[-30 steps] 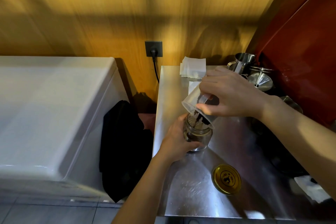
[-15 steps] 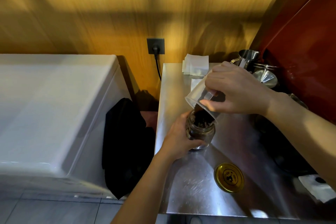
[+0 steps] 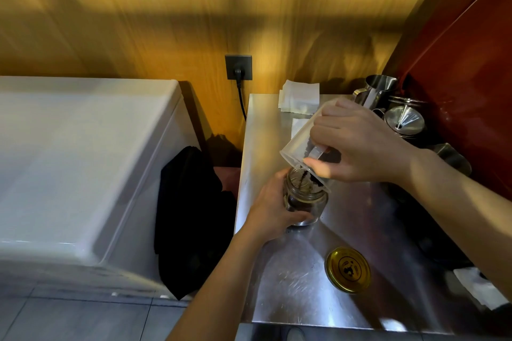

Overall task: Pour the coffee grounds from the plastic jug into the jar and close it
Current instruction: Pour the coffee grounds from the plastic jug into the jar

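A small glass jar (image 3: 306, 203) stands upright on the steel counter (image 3: 293, 285), partly filled with dark coffee grounds. My left hand (image 3: 273, 210) wraps around its left side. My right hand (image 3: 357, 144) grips the handle of a clear plastic jug (image 3: 300, 144), tipped steeply so its rim rests over the jar's mouth. Dark grounds cling along the jug's lower wall and fall into the jar. The gold jar lid (image 3: 347, 269) lies flat on the counter, nearer to me and to the right of the jar.
Steel pitchers (image 3: 374, 90) and a metal funnel (image 3: 404, 119) stand at the back right by a red wall. White folded cloths (image 3: 299, 95) lie at the counter's back. A white appliance (image 3: 83, 160) sits left, a black cloth (image 3: 191, 216) hangs in the gap.
The jug has tilted a little steeper over the jar, and the grounds inside the jar have risen slightly. My left hand keeps its hold on the jar.
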Demonstrator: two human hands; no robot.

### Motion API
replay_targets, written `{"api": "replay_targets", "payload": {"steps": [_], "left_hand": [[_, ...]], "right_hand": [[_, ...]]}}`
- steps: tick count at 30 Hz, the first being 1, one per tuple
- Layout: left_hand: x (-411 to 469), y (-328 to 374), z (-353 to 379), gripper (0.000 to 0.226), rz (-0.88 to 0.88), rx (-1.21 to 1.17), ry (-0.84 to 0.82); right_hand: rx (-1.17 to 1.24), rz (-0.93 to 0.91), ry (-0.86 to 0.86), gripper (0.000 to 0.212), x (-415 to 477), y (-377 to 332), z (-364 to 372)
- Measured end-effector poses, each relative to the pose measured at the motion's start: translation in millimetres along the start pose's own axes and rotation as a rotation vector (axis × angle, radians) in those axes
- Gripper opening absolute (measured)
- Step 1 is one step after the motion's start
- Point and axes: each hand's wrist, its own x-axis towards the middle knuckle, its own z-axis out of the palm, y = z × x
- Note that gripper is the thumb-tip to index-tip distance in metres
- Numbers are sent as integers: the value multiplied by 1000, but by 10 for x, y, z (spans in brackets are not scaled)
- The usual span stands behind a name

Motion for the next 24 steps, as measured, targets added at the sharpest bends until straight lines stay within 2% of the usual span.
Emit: {"api": "replay_targets", "payload": {"steps": [11, 19, 24], "left_hand": [[-4, 3, 1, 85, 8, -2, -3], [2, -16, -4, 90, 12, 23, 12], [-10, 1, -8, 84, 4, 6, 8]], "right_hand": [[15, 17, 95, 29, -20, 19, 24], [2, 30, 81, 29, -14, 59, 4], [20, 10, 52, 29, 4, 39, 16]]}}
